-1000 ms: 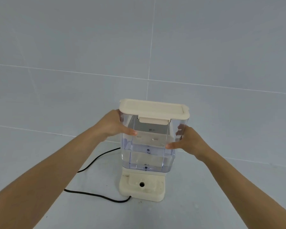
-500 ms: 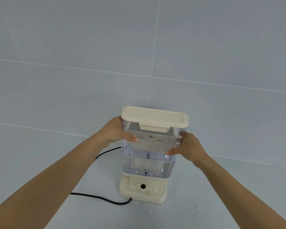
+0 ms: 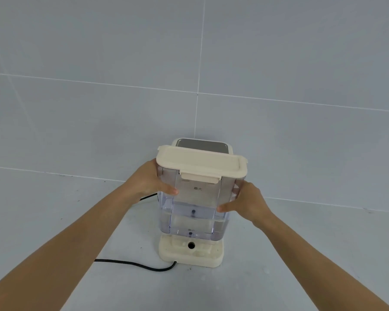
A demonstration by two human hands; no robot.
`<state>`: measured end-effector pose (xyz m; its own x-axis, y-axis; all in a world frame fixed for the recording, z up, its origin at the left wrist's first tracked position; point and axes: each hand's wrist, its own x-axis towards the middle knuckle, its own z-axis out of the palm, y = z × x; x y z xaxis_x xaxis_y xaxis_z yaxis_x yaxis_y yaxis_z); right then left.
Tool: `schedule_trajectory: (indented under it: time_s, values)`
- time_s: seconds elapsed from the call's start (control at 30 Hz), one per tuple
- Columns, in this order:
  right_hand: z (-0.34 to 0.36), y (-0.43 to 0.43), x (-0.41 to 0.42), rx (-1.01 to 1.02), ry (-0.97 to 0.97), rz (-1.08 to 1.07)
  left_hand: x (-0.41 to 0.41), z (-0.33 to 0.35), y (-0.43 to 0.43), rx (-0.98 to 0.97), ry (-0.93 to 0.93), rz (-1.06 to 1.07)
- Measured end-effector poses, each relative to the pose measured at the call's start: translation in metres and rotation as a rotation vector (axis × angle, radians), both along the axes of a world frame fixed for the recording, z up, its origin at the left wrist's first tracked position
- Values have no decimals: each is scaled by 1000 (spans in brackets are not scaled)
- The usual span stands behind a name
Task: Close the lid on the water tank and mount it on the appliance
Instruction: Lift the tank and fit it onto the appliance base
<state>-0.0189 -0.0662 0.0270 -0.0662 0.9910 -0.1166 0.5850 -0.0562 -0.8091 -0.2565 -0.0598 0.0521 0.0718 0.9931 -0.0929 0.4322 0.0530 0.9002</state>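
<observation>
A clear water tank (image 3: 192, 212), partly filled with water, stands upright with its cream lid (image 3: 201, 163) closed and the front latch down. My left hand (image 3: 147, 182) grips its left side and my right hand (image 3: 248, 204) grips its right side. Just below the tank is the cream appliance base (image 3: 190, 252) with a round hole in its front ledge. The appliance's grey top panel (image 3: 202, 145) shows behind the lid. Whether the tank's bottom touches the base I cannot tell.
A black power cord (image 3: 133, 264) runs from the base's front left across the grey floor and loops behind my left forearm. A grey tiled wall rises close behind the appliance.
The tank has come lower toward the base with both hands still on it. The appliance's top panel now shows behind the lid.
</observation>
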Motion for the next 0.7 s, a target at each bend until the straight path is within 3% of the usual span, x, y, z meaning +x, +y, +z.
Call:
schedule_trajectory:
  time_s: [0.7]
  values:
    - [-38, -1, -1, -46, -68, -22, -2, -47, -5, -33, -20, 14]
